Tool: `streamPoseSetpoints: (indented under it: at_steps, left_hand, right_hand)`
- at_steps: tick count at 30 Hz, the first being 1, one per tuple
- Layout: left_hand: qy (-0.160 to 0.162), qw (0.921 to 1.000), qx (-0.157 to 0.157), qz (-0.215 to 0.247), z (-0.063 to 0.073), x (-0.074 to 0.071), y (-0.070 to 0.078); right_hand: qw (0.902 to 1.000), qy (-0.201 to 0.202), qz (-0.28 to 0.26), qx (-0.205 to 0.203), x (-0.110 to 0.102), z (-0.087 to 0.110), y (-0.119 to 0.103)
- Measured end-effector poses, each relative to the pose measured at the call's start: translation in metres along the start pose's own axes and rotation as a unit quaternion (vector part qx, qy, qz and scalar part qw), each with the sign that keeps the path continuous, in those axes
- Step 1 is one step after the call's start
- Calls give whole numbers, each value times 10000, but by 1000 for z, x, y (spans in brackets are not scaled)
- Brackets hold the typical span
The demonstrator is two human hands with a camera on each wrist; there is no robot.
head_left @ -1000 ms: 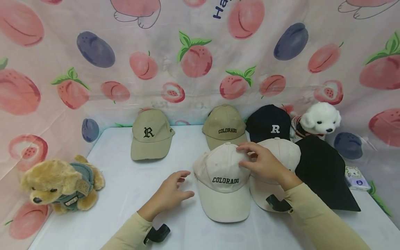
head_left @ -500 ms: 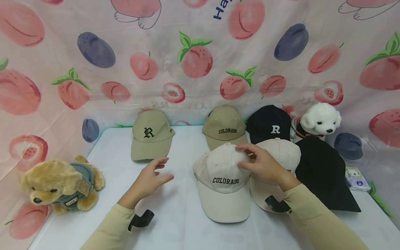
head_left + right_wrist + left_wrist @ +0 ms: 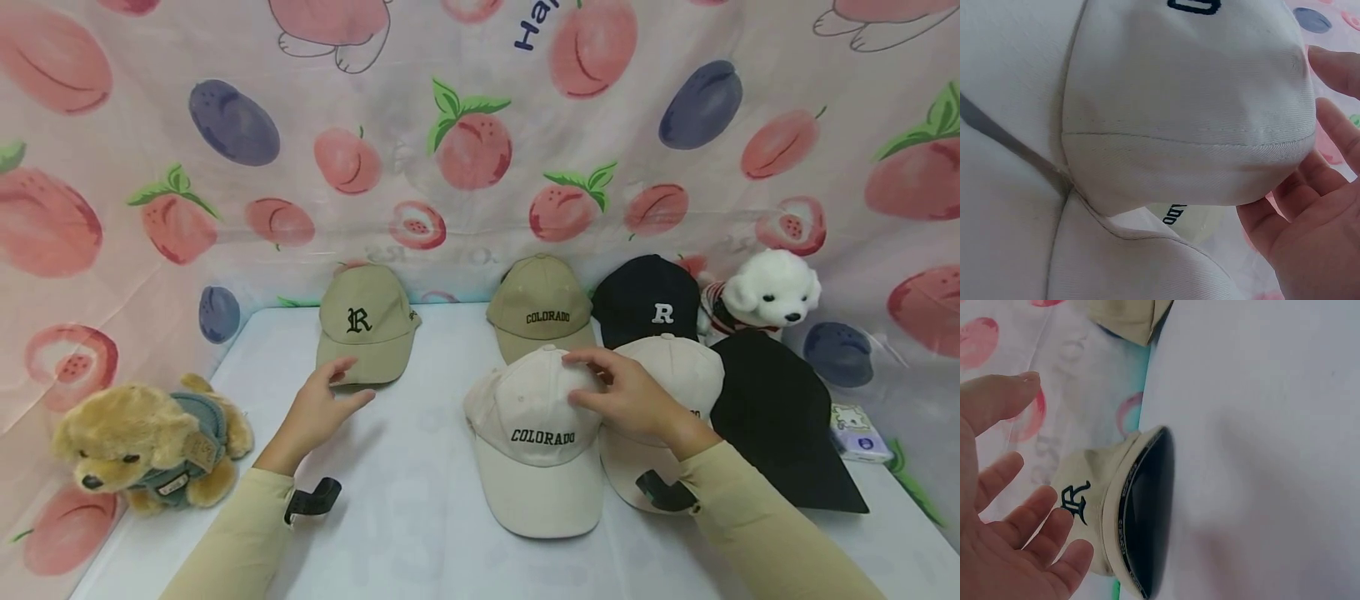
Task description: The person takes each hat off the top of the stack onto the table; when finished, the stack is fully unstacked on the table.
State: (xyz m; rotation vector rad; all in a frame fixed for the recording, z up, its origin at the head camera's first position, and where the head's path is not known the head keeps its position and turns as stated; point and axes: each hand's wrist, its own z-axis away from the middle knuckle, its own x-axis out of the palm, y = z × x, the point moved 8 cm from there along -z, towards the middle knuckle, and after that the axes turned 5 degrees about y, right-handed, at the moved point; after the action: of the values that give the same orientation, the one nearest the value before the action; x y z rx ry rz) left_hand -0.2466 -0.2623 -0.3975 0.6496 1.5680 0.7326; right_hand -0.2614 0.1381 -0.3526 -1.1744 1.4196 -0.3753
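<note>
In the head view my right hand (image 3: pixel 626 396) is at the crown of a cream cap (image 3: pixel 540 417) lettered COLORADO. The right wrist view shows several fingertips resting against the side of this cap (image 3: pixel 1191 112), the thumb apart from the fingers and not curled round it. My left hand (image 3: pixel 315 412) is held over the table with thumb and fingers spread, holding nothing. Just beyond it is a khaki cap (image 3: pixel 363 308) with a dark R; the left wrist view shows this cap (image 3: pixel 1113 506) past the fingers, its dark underside visible.
A second cream cap (image 3: pixel 678 375) sits partly behind the right hand. Farther back are a khaki COLORADO cap (image 3: pixel 542 300) and a black R cap (image 3: pixel 645 292). At right are a black cap (image 3: pixel 780 425), white plush dog (image 3: pixel 772 287) and small packet (image 3: pixel 858 433). A tan plush dog (image 3: pixel 150 446) is left.
My left hand has moved left and farther back, away from the cream COLORADO cap to the front of the khaki R cap. The right hand has stayed almost still at the cream cap.
</note>
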Motion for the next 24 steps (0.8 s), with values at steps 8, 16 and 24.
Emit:
streamPoseSetpoints:
  at_steps: [8, 16, 24]
  left_hand:
    - [141, 9995, -213, -188, -17, -11, -15]
    - [232, 9973, -687, 107, -31, -12, -37]
    - [331, 9943, -946, 362, -41, -11, -58]
  right_hand:
    - [10000, -16, 24, -25, 0, 1, 1]
    - [10000, 7, 48, -60, -1, 1, 1]
    - [9999, 42, 60, -80, -1, 2, 0]
